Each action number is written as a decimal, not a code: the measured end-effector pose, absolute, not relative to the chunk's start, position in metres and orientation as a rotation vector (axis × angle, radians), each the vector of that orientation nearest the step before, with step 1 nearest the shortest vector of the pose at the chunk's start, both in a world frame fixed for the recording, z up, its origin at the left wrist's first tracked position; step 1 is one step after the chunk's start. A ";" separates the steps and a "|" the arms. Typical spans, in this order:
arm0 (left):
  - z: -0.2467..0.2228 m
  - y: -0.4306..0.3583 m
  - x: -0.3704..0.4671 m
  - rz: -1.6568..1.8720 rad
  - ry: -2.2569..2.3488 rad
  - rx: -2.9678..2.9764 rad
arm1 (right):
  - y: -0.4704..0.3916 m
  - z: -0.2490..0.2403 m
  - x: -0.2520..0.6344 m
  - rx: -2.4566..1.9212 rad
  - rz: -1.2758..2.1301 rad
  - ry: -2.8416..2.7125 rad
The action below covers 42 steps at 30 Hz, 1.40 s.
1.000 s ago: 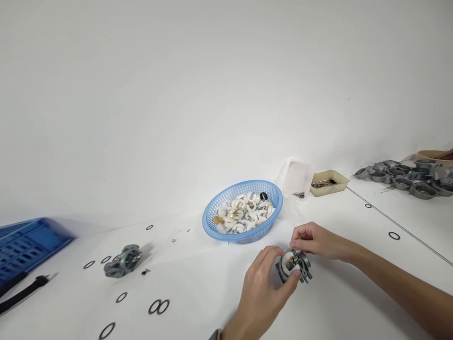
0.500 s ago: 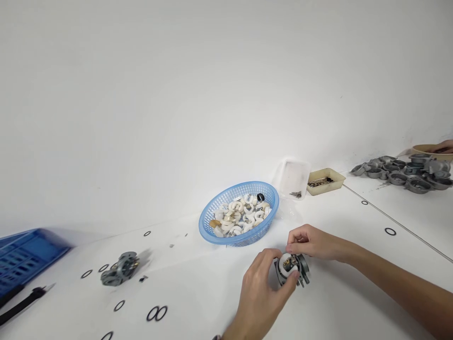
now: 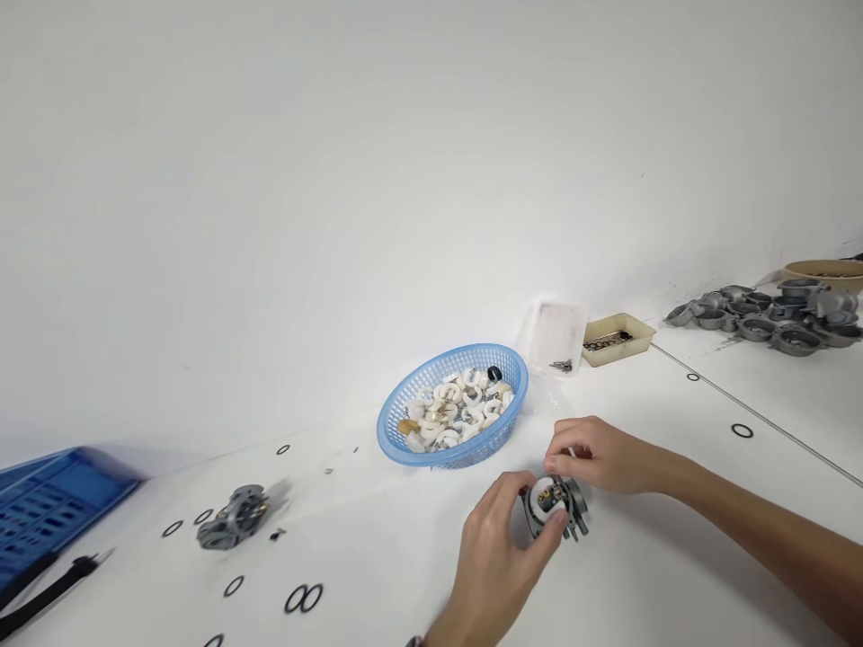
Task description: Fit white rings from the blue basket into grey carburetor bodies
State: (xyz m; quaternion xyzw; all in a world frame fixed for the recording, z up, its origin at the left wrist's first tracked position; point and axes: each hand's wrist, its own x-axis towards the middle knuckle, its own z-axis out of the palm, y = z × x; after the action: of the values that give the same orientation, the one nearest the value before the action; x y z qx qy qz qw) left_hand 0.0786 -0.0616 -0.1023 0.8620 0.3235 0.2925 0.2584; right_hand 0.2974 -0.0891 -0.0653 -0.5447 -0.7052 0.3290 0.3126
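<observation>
A grey metal carburetor body [image 3: 576, 513] rests on the white table, its open side up with brass parts showing. A white C-shaped float [image 3: 538, 501] sits in it. My left hand [image 3: 502, 539] is closed around the carburetor, thumb at the near side and fingers at the far left. Above its far edge, the fingertips of my right hand [image 3: 585, 456] are pinched together; what they hold, if anything, is too small to make out. Behind my hands stands a blue basket [image 3: 389, 438] full of white floats, with one black and one amber among them.
A second carburetor [image 3: 235, 518] lies at left among black rubber rings [image 3: 295, 599]. Farther left are a blue crate [image 3: 67, 494] and a black-handled tool [image 3: 50, 593]. A white tray [image 3: 558, 332], a cream tray [image 3: 620, 350] and piled grey metal bowls [image 3: 755, 325] stand along the wall.
The view has shifted slightly. My left hand keeps its grip on the carburetor, and my right hand stays pinched at its far edge. Another person's hand has left the tan bowl at far right.
</observation>
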 end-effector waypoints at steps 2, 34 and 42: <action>-0.100 -0.063 0.079 0.808 0.895 2.332 | -0.091 -0.060 0.300 -1.453 0.857 -1.935; -0.095 -0.064 0.083 0.851 0.922 2.260 | -0.090 -0.058 0.315 -1.325 0.891 -2.104; -0.107 -0.060 0.072 0.900 0.964 2.187 | -0.095 -0.062 0.304 -1.288 0.942 -2.127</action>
State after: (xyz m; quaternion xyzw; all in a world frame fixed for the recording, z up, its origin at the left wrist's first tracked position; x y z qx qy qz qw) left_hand 0.0724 -0.0601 -0.1071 0.8196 0.3614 0.3372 0.2897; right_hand 0.3045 -0.0952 -0.0618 -0.4704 -0.7767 0.3441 0.2389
